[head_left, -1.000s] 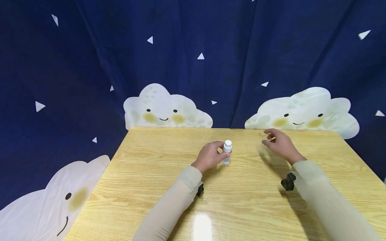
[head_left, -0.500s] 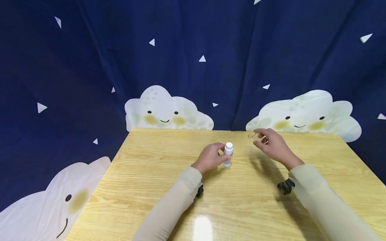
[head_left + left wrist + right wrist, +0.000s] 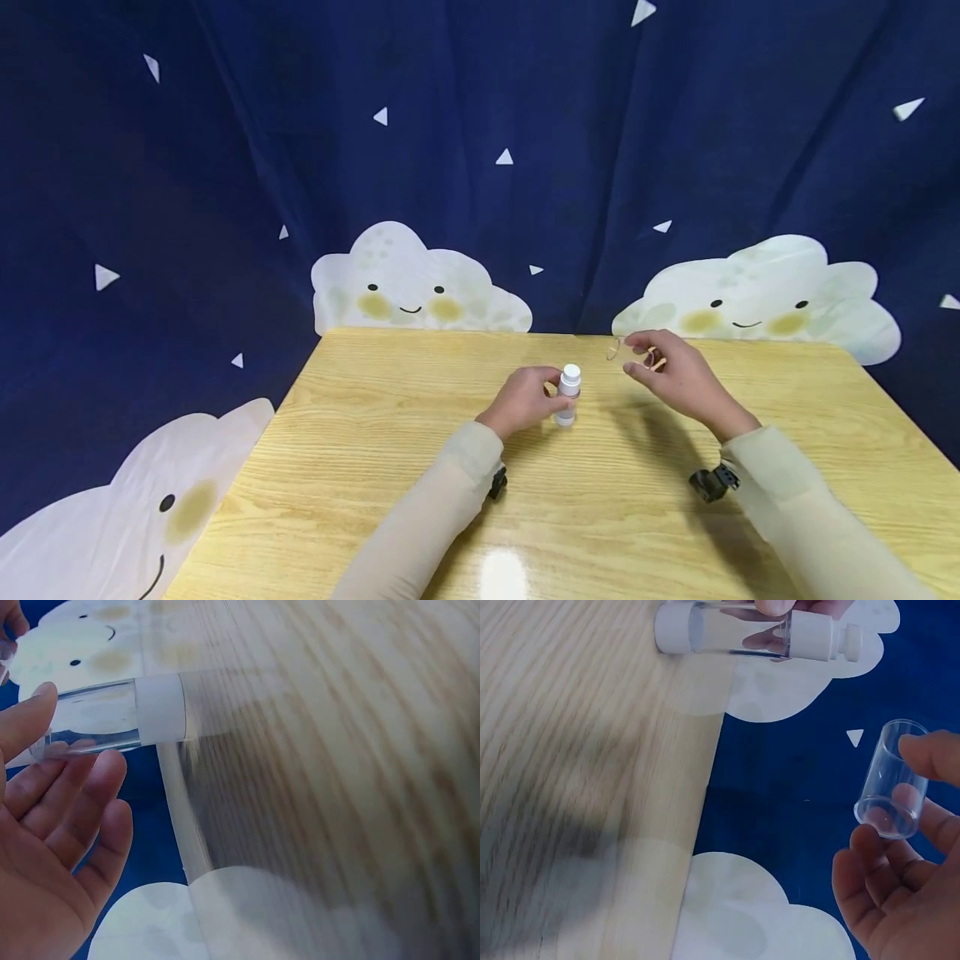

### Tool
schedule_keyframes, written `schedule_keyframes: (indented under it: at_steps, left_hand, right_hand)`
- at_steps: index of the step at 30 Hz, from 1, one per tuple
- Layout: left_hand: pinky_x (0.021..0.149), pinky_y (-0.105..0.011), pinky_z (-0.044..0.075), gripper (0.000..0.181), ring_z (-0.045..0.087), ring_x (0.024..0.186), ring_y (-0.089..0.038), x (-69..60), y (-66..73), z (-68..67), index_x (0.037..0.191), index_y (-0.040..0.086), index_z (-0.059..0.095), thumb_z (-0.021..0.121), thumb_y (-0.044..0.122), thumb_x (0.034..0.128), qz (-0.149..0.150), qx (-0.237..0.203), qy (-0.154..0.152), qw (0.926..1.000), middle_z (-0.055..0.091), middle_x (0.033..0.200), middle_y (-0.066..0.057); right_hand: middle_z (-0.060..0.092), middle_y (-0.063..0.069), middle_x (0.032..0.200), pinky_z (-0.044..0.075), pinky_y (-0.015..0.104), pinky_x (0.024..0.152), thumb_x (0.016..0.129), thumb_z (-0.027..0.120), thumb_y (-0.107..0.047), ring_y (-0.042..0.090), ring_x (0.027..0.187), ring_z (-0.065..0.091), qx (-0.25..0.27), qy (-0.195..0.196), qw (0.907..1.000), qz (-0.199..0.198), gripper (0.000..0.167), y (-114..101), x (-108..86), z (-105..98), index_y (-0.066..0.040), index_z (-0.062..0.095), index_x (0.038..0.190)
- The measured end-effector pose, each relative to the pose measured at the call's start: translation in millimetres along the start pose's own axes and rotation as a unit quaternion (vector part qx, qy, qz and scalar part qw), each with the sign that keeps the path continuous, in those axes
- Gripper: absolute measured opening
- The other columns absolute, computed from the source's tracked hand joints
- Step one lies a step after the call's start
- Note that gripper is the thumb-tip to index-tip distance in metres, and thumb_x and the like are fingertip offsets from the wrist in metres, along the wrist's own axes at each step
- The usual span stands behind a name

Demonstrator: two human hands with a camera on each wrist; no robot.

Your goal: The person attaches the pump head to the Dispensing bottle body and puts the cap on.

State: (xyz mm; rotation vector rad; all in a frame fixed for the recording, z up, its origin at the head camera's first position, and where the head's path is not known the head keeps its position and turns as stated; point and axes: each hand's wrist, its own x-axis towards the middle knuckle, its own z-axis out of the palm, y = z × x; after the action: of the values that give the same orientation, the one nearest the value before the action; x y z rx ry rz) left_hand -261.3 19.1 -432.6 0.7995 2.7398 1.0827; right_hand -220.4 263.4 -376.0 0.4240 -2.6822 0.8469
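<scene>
Near the far middle of the table, my left hand (image 3: 520,402) grips a small upright pump bottle (image 3: 568,398). The right wrist view shows this bottle (image 3: 811,635) with a white collar and nozzle, a clear body and a white base. Thumb and fingers of the left hand (image 3: 64,802) pinch its upper part. To the right of the bottle and apart from it, my right hand (image 3: 675,377) holds a clear cap (image 3: 613,349) above the table. Close up, this transparent cap (image 3: 891,780) is a hollow tube between thumb and fingers of the right hand (image 3: 907,885).
The wooden table (image 3: 375,467) ends at a dark blue curtain (image 3: 450,100) printed with white clouds and triangles. A black wrist camera (image 3: 714,482) hangs under the right sleeve.
My right hand has moved left toward the bottle, and the cap in it has turned. The left hand keeps the bottle in nearly the same place. The head view has tilted up slightly.
</scene>
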Motion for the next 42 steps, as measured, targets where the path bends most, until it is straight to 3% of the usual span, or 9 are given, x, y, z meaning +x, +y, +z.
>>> schedule_keyframes:
  at_steps: [9,18,25,32,36,42]
  left_hand:
    - [0.085,-0.022,0.052,0.029,0.068,0.100,-0.012,-0.4,-2.9,3.4,0.115,0.019,0.072,0.076,0.028,0.0879,0.003,0.008,0.016,0.9998,0.074,0.111,0.001]
    - [0.088,-0.023,0.053,0.031,0.068,0.102,-0.012,-4.8,-5.2,6.0,0.115,0.018,0.072,0.077,0.028,0.0870,-0.009,0.015,0.009,0.9998,0.074,0.113,0.002]
    - [0.086,-0.024,0.053,0.032,0.068,0.098,-0.011,0.0,-5.8,3.9,0.116,0.018,0.073,0.078,0.029,0.0863,-0.010,0.004,0.006,0.9999,0.074,0.111,0.001]
    - [0.080,-0.021,0.051,0.027,0.067,0.092,-0.008,4.1,-4.6,0.1,0.110,0.022,0.075,0.079,0.031,0.0842,-0.001,0.020,-0.001,0.9998,0.076,0.105,0.004]
    - [0.074,-0.021,0.050,0.028,0.066,0.087,-0.008,3.3,-3.7,-2.1,0.110,0.023,0.075,0.080,0.032,0.0840,-0.012,0.015,-0.009,0.9998,0.076,0.105,0.004]
    - [0.095,-0.031,0.051,0.031,0.067,0.107,-0.016,2.6,-3.2,-2.5,0.112,0.023,0.075,0.080,0.035,0.0833,-0.002,0.056,0.011,0.9984,0.077,0.104,0.007]
  right_hand:
    - [0.063,0.017,0.107,0.052,0.018,0.072,0.091,0.069,-0.014,0.011,0.084,0.061,0.040,0.003,0.9991,0.017,0.036,-8.9,-3.4,0.3,-0.001,0.063,0.124]
    - [0.064,0.013,0.105,0.053,0.024,0.073,0.086,0.074,-0.009,0.016,0.082,0.058,0.035,0.011,0.9993,0.012,0.037,-23.0,-5.9,4.6,-0.003,0.064,0.121]
    - [0.064,0.014,0.107,0.048,0.024,0.072,0.084,0.074,-0.006,0.021,0.084,0.057,0.031,0.032,0.9988,0.021,0.042,-29.0,-2.4,4.1,-0.003,0.058,0.122]
    - [0.067,0.014,0.107,0.047,0.028,0.071,0.080,0.077,-0.001,0.024,0.087,0.058,-0.004,0.056,0.9974,-0.045,0.042,-34.1,3.2,10.2,-0.003,0.063,0.120]
    - [0.068,0.013,0.107,0.048,0.033,0.072,0.080,0.077,-0.001,0.024,0.092,0.059,-0.010,0.055,0.9957,-0.074,0.043,-37.4,5.9,15.7,-0.005,0.066,0.121]
    - [0.068,0.011,0.108,0.049,0.037,0.076,0.082,0.077,-0.002,0.027,0.098,0.060,0.004,0.045,0.9966,-0.068,0.042,-44.2,7.4,21.9,-0.006,0.063,0.121]
